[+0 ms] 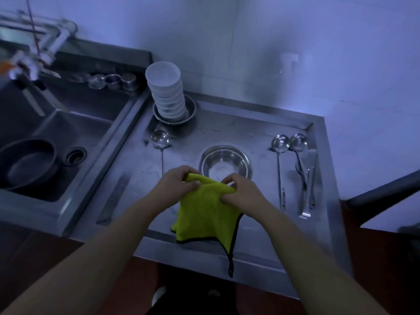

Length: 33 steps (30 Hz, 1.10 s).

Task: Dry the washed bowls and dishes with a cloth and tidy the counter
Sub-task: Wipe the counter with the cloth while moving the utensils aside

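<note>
Presently: yellow-green microfibre cloth point(204, 214), hanging just in front of the steel bowl point(225, 164), top edge pinched by left hand point(179, 182) and right hand point(242, 192). Advice: bunch cloth into one palm, steady the probably wet bowl's rim with the other.

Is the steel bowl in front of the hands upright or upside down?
Upright. The steel bowl sits on the counter with its open mouth up, and its shiny inside bottom shows. Whether water remains inside, cannot tell.

Dark pan point(27, 164) in sink point(75, 123); tap point(25, 64) above.
</note>
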{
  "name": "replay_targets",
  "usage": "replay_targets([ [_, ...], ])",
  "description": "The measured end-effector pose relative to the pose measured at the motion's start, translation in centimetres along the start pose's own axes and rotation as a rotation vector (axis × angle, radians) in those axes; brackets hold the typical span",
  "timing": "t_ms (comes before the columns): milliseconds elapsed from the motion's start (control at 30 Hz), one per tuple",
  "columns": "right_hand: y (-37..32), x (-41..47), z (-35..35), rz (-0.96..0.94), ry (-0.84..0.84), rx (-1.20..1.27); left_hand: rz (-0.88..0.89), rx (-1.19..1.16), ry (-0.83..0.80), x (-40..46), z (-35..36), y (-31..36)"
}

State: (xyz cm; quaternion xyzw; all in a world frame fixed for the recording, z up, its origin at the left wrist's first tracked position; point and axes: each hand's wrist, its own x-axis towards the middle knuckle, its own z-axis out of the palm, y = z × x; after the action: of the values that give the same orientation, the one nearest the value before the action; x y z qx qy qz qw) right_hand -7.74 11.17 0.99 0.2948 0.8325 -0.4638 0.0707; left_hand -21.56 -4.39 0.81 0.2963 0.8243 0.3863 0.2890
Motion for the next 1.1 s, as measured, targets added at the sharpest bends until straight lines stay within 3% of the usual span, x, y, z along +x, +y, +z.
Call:
replay_targets([
  [100, 2.3, 1.7, 3.9, 0.018, 0.032, -0.285, -0.145, 0.047, 0.07, 1.0, 1.1, -3.9],
  [200, 4.0, 2.5, 7.8, -0.094, 0.03, -0.448, -0.275, 0.098, 0.199, 1.8, 0.4, -7.3],
  [333, 5.1, 3.7, 13.0, -0.18, -0.05, -0.638, -0.346, 0.292, 0.235, 2.6, -0.8, -10.8],
  [433, 4.7, 4.7, 16.4, -0.134, 0.018, -0.794, -0.351, 0.351, 0.239, 3.7, -1.2, -12.7],
  [700, 3.1, 11.5, 19.1, -0.086, 0.171, -0.78, -0.299, 0.553, 0.272, 8.4, -1.7, -16.0],
  [967, 0.3, 19.0, 18.2, -0.076, 0.221, -0.843, -0.282, 0.31, 0.326, 6.6, -5.7, -17.2],
  [1100, -0.8, 17.5, 19.8, -0.046, 0.252, -0.834, -0.223, 0.27, 0.345, 4.7, -8.5, -18.3],
])
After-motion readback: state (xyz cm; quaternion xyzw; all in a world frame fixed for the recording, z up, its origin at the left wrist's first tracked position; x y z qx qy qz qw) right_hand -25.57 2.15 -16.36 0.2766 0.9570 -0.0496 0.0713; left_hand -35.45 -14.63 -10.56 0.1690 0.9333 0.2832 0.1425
